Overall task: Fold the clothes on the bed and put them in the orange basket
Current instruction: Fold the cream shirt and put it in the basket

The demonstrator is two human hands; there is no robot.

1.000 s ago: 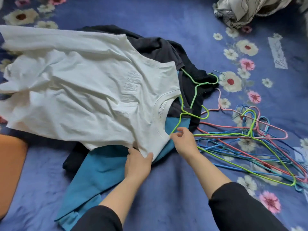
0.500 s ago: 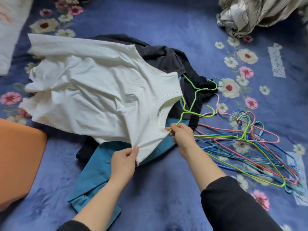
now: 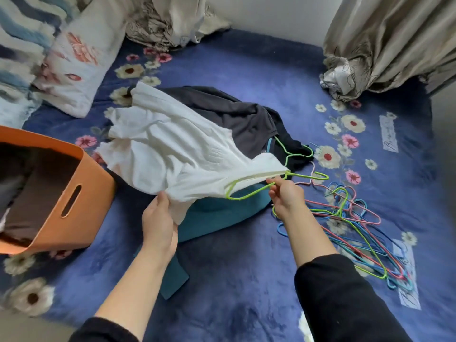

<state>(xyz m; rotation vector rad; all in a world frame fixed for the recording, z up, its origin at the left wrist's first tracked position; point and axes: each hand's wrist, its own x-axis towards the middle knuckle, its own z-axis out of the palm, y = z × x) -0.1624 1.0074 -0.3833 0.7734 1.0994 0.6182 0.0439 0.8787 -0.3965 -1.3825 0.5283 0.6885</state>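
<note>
A white long-sleeved shirt (image 3: 172, 154) is lifted off the clothes pile in the middle of the bed. My left hand (image 3: 159, 218) grips its near shoulder. My right hand (image 3: 286, 195) pinches a green hanger (image 3: 249, 191) that sticks out of the shirt's neck opening. Under the shirt lie a dark grey garment (image 3: 234, 112) and a teal garment (image 3: 222, 213). The orange basket (image 3: 79, 198) stands at the left with dark clothes inside.
A tangle of blue, pink and green hangers (image 3: 350, 218) lies on the blue flowered bedspread (image 3: 246, 280) to the right. Pillows (image 3: 74, 60) are at the back left. A crumpled patterned cloth (image 3: 167, 23) and a curtain (image 3: 385, 40) sit at the back.
Both hands have raised the white shirt off the pile. The right hand has taken hold of the green hanger at the neck. The view has tilted up, showing the basket and pillows.
</note>
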